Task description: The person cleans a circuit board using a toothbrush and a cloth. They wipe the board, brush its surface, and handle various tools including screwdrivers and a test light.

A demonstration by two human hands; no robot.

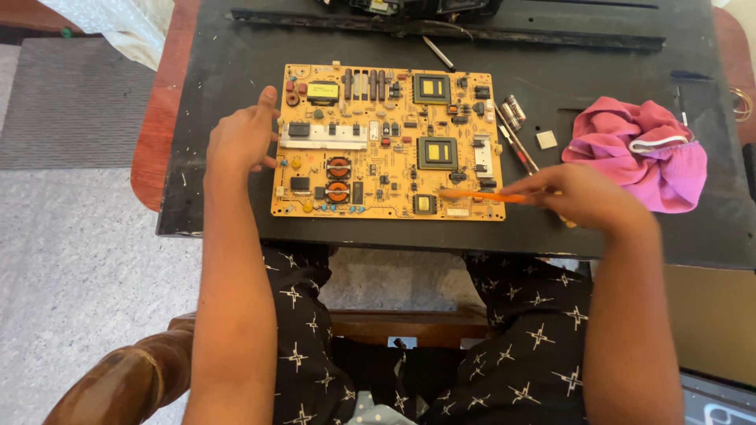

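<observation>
Head view: the left hand rests open, fingers spread, on the left edge of the yellow circuit board at frame centre on the black worktop. The right hand pinches an orange brush, its tip on the component-crowded board's lower right.

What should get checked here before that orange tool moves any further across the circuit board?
1. Left hand steadying the circuit board at its left edge: ok.
2. Right hand gripping the orange tool: ok.
3. Tool tip on the board's lower right area: ok; exact part it touches: cannot tell.
4. Board lying flat on the black panel: ok.
5. Pink cloth apart from the board: ok.
6. Board unpowered: cannot tell.
</observation>
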